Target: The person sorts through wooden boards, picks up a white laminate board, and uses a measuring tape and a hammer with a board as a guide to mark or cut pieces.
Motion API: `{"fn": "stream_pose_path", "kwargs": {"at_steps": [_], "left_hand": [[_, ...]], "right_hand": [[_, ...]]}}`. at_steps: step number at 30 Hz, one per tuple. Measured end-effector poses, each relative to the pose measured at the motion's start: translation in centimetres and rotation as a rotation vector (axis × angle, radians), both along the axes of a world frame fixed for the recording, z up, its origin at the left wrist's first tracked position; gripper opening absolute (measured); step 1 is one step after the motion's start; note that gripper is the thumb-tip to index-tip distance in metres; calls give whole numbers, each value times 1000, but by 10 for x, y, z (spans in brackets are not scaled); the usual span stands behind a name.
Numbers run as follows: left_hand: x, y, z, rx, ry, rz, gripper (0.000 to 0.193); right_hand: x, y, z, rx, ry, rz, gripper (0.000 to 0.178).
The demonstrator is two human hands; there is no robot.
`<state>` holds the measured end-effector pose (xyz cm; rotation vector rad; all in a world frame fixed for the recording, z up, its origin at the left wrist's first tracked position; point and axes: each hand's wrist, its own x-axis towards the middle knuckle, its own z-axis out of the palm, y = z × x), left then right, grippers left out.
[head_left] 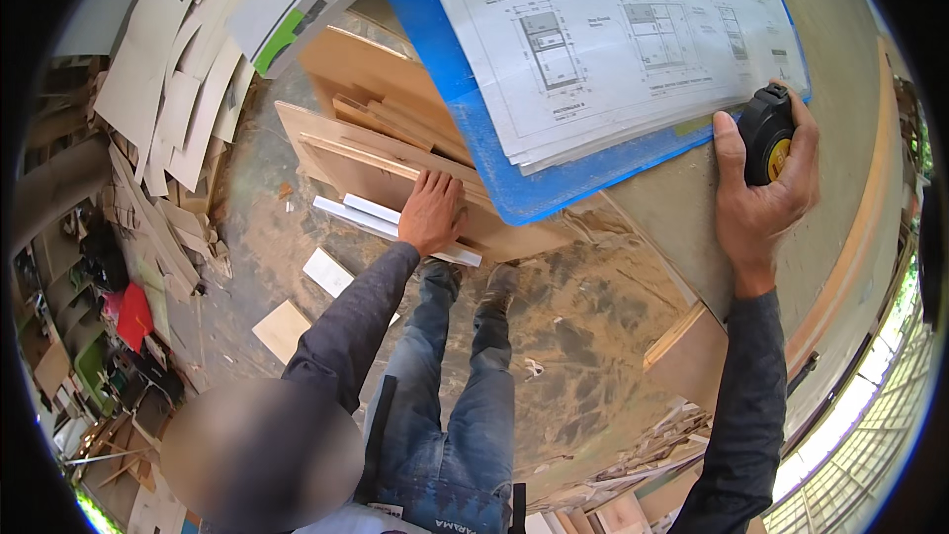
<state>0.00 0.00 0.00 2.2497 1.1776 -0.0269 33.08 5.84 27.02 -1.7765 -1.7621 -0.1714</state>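
In my right hand (759, 213) is a black tape measure (756, 129) with a yellow disc on its side. My thumb and fingers clasp it from both sides, just over the lower right corner of the drawings. My left hand (431, 213) reaches down to the upright wooden panels, its bent fingers over the top edge of a brown panel (371, 163). White-edged strips (358, 216) stand right beside that hand, partly under the wrist. The stack of printed drawings (613, 49) lies on a blue folder (539, 193) between my hands.
The folder lies on a large greyish worktop (830, 30) at right. Thin offcut sheets (163, 79) lean at the far left. Small boards (283, 329) lie on the dusty floor near my feet. Scrap wood (657, 455) is piled at the lower right.
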Motion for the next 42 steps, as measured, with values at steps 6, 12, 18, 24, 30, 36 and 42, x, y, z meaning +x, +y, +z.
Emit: {"fn": "stream_pose_path", "kwargs": {"at_steps": [6, 12, 18, 24, 30, 36, 42], "left_hand": [[16, 22, 30, -241, -54, 84, 37], [-12, 15, -2, -145, -211, 20, 27], [-36, -11, 12, -170, -210, 15, 24], [-71, -66, 46, -210, -184, -86, 32], [-106, -117, 57, -176, -181, -89, 36], [-111, -129, 63, -185, -193, -71, 38], [-96, -112, 72, -348, 172, -68, 50]], "right_hand": [[4, 2, 0, 25, -66, 33, 48], [2, 2, -1, 23, -53, 34, 47], [3, 2, -1, 49, -61, 29, 48], [8, 0, -2, 57, -55, 21, 47], [14, 0, -5, 45, -39, 35, 46], [11, -2, -3, 21, -16, 17, 46], [8, -1, -4, 0, 5, 11, 45]]}}
